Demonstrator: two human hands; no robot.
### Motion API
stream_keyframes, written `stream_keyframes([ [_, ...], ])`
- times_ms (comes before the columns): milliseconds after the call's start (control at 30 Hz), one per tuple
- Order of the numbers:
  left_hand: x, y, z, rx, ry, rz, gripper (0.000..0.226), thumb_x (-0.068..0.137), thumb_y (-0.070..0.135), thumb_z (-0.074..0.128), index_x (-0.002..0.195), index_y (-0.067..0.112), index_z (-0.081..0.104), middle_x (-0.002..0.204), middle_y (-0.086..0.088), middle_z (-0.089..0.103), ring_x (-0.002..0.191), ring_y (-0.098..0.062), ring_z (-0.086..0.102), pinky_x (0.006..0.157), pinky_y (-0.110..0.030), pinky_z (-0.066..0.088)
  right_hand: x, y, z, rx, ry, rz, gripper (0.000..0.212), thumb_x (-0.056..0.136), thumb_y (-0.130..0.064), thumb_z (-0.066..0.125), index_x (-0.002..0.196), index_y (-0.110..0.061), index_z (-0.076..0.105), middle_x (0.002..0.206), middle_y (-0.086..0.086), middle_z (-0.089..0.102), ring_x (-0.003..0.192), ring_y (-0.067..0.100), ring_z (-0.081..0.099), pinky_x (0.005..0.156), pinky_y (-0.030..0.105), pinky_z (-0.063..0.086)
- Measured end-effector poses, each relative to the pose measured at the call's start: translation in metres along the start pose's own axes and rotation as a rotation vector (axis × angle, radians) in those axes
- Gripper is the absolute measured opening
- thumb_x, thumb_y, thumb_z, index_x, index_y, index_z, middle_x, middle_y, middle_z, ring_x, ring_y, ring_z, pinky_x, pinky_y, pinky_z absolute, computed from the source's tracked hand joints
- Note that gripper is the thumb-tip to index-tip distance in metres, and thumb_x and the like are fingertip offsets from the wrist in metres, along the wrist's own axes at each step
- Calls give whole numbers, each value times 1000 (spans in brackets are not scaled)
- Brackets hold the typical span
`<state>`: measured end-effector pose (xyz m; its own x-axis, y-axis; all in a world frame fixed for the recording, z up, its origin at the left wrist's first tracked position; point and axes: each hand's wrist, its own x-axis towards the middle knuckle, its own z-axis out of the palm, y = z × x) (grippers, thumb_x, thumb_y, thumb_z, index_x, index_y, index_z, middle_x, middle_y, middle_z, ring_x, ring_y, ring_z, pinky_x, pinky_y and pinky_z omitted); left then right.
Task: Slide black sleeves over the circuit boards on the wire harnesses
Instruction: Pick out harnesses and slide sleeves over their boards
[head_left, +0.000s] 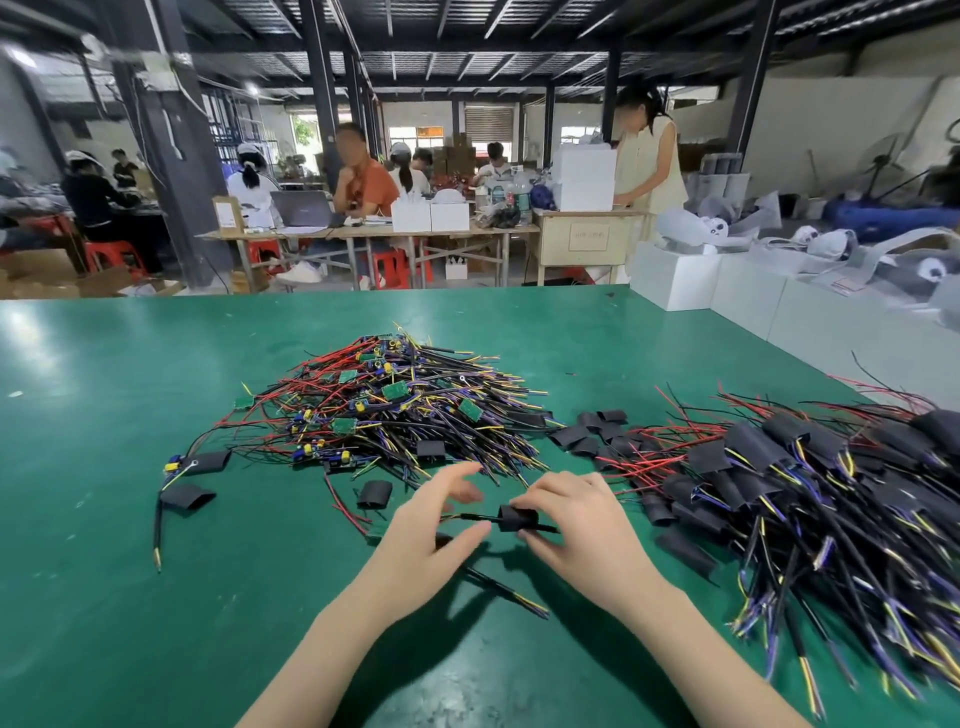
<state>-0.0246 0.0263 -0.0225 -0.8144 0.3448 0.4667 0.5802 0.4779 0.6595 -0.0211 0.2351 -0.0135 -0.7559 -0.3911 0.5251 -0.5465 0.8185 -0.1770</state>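
Workshop, green table (156, 597) | left hand (431, 530) spread | right hand (576, 525) pinching black sleeve (517, 517)

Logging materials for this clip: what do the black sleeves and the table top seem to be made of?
Black sleeve, pinched by the right hand: thin matte flexible tubing, probably heat-shrink plastic; loose ones lie flattened. Table top: smooth green mat, likely rubber or vinyl, with soft sheen and scuffs.
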Motion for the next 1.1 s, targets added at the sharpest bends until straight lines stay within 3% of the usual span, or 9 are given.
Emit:
stream_keyframes([
  [67, 3, -6, -11, 87, -16, -44, 36, 97, 13, 52, 130, 27, 51, 124, 16, 54, 121, 5, 43, 105, -17, 30, -1, 5, 2, -13, -34, 46, 23, 80, -31, 69, 103, -26, 68, 98, -10, 64, 97, 16, 59, 79, 30, 34],
  [167, 0, -23, -34, 379, -116, -138, 36, 94, 8, 46, 125, 24, 55, 127, 12, 51, 124, -8, 39, 107, -30, 28, -4, 11, 4, -38, -90, 100, 27, 85, -38, 62, 110, -29, 65, 105, -12, 61, 106, 12, 53, 82, 28, 30],
  [300, -4, -34, -43, 660, -291, -164, 36, 93, 23, 53, 129, 26, 52, 124, 9, 51, 117, -11, 44, 99, -26, 35, -3, 10, 8, -44, -110, 121, 27, 86, -40, 60, 111, -31, 64, 107, -13, 59, 107, 11, 51, 81, 27, 29],
  [467, -2, -28, -40, 628, -201, -62, 17, 89, 33, 64, 105, 30, 65, 93, 20, 53, 100, -6, 54, 87, -23, 30, -3, 5, 11, -29, -110, 109, 27, 86, -41, 60, 111, -32, 63, 108, -13, 59, 107, 10, 51, 82, 27, 30],
  [700, 1, -10, -27, 367, -31, 81, 19, 79, 11, 76, 95, 18, 69, 93, 10, 59, 89, -7, 53, 82, -27, 44, -2, -7, 4, 178, 0, 23, 22, 83, -30, 66, 104, -26, 67, 98, -12, 61, 93, 7, 55, 80, 27, 37],
  [800, 0, -6, -26, 378, 12, 78, 24, 78, 9, 76, 98, 18, 67, 95, 10, 56, 85, -8, 56, 76, -30, 47, -2, -12, 1, 230, 60, 17, 21, 81, -24, 68, 102, -27, 66, 96, -13, 60, 86, 4, 53, 75, 23, 38],
  [900, 0, -4, -29, 449, 80, 78, 26, 77, 9, 78, 99, 16, 66, 91, 9, 58, 80, -14, 60, 71, -34, 51, -2, -14, 1, 206, 87, 16, 21, 82, -21, 68, 103, -24, 66, 98, -9, 59, 84, 14, 57, 75, 30, 44],
  [1000, 2, 0, -31, 555, 182, 206, 8, 82, 15, 71, 89, 13, 69, 88, 5, 65, 80, -18, 62, 74, -32, 46, 1, -15, 0, 146, 195, -14, 23, 79, -16, 71, 102, -18, 67, 97, -4, 61, 85, 15, 56, 72, 32, 46],
  [1100, 3, 5, -29, 546, 214, 216, 19, 89, 26, 53, 88, 14, 68, 88, 7, 65, 82, -17, 59, 76, -33, 44, 3, -16, -1, 110, 289, -15, 24, 80, -14, 72, 103, -15, 67, 99, -1, 62, 83, 19, 58, 71, 34, 49],
])
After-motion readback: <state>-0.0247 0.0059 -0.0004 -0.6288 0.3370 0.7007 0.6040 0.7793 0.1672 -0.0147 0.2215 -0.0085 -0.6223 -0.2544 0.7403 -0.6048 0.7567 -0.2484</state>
